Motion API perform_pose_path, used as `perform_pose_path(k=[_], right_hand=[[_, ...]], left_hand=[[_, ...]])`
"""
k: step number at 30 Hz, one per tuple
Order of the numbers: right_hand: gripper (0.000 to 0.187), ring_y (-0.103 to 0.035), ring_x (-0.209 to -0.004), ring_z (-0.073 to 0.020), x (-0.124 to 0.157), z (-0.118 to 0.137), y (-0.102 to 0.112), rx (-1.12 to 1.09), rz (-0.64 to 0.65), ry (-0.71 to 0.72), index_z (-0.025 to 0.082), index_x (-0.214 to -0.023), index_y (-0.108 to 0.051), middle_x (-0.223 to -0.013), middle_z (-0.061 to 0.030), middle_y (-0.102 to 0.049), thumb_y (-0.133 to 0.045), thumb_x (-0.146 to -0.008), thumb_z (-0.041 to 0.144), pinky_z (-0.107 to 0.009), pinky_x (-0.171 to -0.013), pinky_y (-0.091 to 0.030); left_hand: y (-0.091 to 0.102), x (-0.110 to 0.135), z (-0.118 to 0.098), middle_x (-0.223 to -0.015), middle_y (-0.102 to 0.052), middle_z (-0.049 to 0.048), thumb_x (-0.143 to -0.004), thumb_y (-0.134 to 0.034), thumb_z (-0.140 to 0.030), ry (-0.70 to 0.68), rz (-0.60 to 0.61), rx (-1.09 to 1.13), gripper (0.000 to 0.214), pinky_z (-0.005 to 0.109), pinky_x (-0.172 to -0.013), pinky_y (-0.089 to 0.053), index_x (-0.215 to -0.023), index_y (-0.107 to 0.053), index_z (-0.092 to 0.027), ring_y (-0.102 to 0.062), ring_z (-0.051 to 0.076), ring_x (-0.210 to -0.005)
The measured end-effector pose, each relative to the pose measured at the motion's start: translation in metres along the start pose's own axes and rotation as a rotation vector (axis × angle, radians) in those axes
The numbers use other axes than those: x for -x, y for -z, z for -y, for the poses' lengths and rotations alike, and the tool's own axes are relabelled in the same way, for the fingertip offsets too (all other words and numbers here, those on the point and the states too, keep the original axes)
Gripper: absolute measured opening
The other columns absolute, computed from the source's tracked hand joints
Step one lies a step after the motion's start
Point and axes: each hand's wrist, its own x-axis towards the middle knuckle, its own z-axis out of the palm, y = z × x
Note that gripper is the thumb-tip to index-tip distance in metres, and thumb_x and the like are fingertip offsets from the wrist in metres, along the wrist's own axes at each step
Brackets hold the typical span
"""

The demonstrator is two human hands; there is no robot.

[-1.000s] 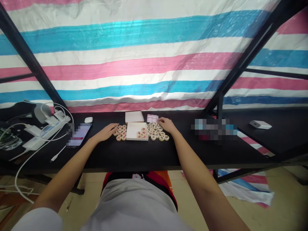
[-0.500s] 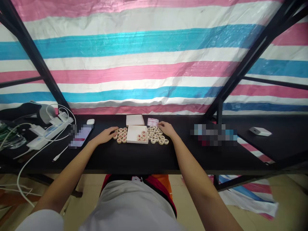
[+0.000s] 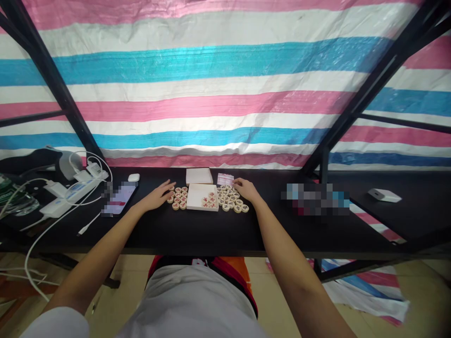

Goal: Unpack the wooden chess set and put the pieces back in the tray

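Observation:
Round Chinese chess pieces with red characters (image 3: 179, 199) lie in a group on the black desk, left of a shallow white box (image 3: 197, 197). A few red-marked pieces (image 3: 210, 200) sit inside the box at its right side. Pieces with dark characters (image 3: 230, 199) are gathered right of the box. My left hand (image 3: 157, 196) rests at the left edge of the red group, its fingers spread and holding nothing visible. At the upper right of the dark group is my right hand (image 3: 246, 189); its fingers are bent over the pieces, their tips partly hidden.
Behind the box lie its white lid (image 3: 199, 176) and a pink-and-white paper (image 3: 225, 179). Leftward are a phone (image 3: 120, 199), a small white case (image 3: 134, 177) and a power strip (image 3: 72, 195) with cables. A white charger (image 3: 384, 195) lies at far right. Black frame bars slant on both sides.
The fingers of my left hand have spread and lifted a little from the red pieces. My right hand stays by the dark pieces. The view has shifted slightly.

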Motion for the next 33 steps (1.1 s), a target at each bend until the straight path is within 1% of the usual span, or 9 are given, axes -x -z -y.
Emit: perform_pose_path(k=[2, 4, 6, 9, 12, 18, 22, 28, 33], right_hand=[[0.026, -0.061, -0.082, -0.0157, 0.000, 0.000, 0.000, 0.007, 0.004, 0.001, 0.019, -0.103, -0.066, -0.091, -0.0042, -0.069, -0.052, -0.082, 0.026, -0.025, -0.077, -0.042], [0.026, -0.061, -0.082, -0.0160, 0.000, 0.001, 0.001, 0.017, 0.011, 0.004, 0.019, -0.102, -0.066, -0.091, -0.0044, -0.069, -0.052, -0.082, 0.026, -0.025, -0.077, -0.042], [0.026, -0.061, -0.083, -0.0160, 0.000, 0.002, 0.002, 0.019, 0.010, 0.005, 0.019, -0.102, -0.066, -0.091, -0.0045, -0.069, -0.052, -0.082, 0.026, -0.025, -0.077, -0.042], [0.026, -0.061, -0.083, -0.0156, 0.001, 0.002, 0.003, 0.009, 0.005, 0.008, 0.018, -0.103, -0.066, -0.092, -0.0047, -0.069, -0.052, -0.082, 0.025, -0.025, -0.078, -0.042], [0.026, -0.061, -0.085, -0.0159, 0.001, 0.003, 0.003, 0.008, 0.005, 0.012, 0.018, -0.102, -0.066, -0.093, -0.0050, -0.069, -0.051, -0.082, 0.025, -0.025, -0.079, -0.042], [0.026, -0.061, -0.086, -0.0160, 0.000, 0.001, 0.002, 0.023, 0.002, 0.025, 0.019, -0.102, -0.067, -0.094, -0.0045, -0.069, -0.051, -0.082, 0.025, -0.025, -0.079, -0.042], [0.026, -0.061, -0.087, -0.0163, -0.001, 0.000, 0.002, 0.039, 0.006, 0.022, 0.019, -0.102, -0.067, -0.094, -0.0049, -0.070, -0.052, -0.082, 0.025, -0.024, -0.079, -0.043], [0.026, -0.061, -0.087, -0.0167, -0.001, 0.000, 0.002, 0.044, 0.008, 0.030, 0.020, -0.102, -0.067, -0.094, -0.0049, -0.070, -0.052, -0.083, 0.025, -0.025, -0.080, -0.043], [0.026, -0.062, -0.088, -0.0166, 0.000, 0.001, 0.002, 0.027, 0.012, 0.019, 0.019, -0.103, -0.067, -0.094, -0.0048, -0.070, -0.052, -0.083, 0.025, -0.025, -0.081, -0.043]], left_hand=[[0.008, -0.007, -0.011, -0.145, -0.038, 0.0103, -0.090, -0.036, -0.050, 0.015, -0.130, 0.008, 0.056, 0.040, -0.107, -0.032, -0.135, -0.045, -0.019, -0.039, 0.025, -0.131], [0.013, -0.019, -0.032, -0.133, -0.051, 0.0099, -0.091, -0.035, -0.044, -0.022, -0.193, -0.006, 0.048, 0.036, -0.102, -0.038, -0.124, -0.056, -0.018, -0.049, 0.023, -0.120], [0.010, -0.033, -0.060, -0.118, -0.061, 0.0073, -0.092, -0.033, -0.040, -0.123, -0.112, -0.042, 0.042, 0.031, -0.094, -0.043, -0.114, -0.062, -0.019, -0.057, 0.020, -0.107], [-0.009, -0.056, -0.101, -0.113, -0.064, 0.0050, -0.089, -0.041, -0.036, -0.266, 0.184, -0.222, 0.035, 0.030, -0.088, -0.044, -0.111, -0.064, -0.023, -0.060, 0.021, -0.102], [-0.030, -0.077, -0.124, -0.112, -0.065, 0.0094, -0.087, -0.045, -0.033, -0.291, 0.328, -0.381, 0.034, 0.032, -0.083, -0.044, -0.112, -0.064, -0.021, -0.060, 0.025, -0.101], [-0.041, -0.098, -0.125, -0.104, -0.069, 0.0072, -0.084, -0.049, -0.036, -0.290, 0.482, -0.326, 0.033, 0.027, -0.075, -0.043, -0.108, -0.066, -0.022, -0.062, 0.021, -0.092], [-0.042, -0.100, -0.127, -0.100, -0.069, 0.0079, -0.080, -0.054, -0.035, -0.274, 0.493, -0.334, 0.033, 0.027, -0.070, -0.043, -0.108, -0.066, -0.021, -0.062, 0.022, -0.088], [-0.044, -0.109, -0.133, -0.094, -0.069, 0.0052, -0.077, -0.058, -0.025, -0.288, 0.479, -0.297, 0.018, 0.024, -0.070, -0.041, -0.090, -0.069, -0.019, -0.061, 0.019, -0.085], [-0.045, -0.113, -0.131, -0.100, -0.068, 0.0047, -0.073, -0.065, -0.028, -0.229, 0.485, -0.251, 0.029, 0.023, -0.067, -0.041, -0.100, -0.067, -0.019, -0.061, 0.018, -0.085]])
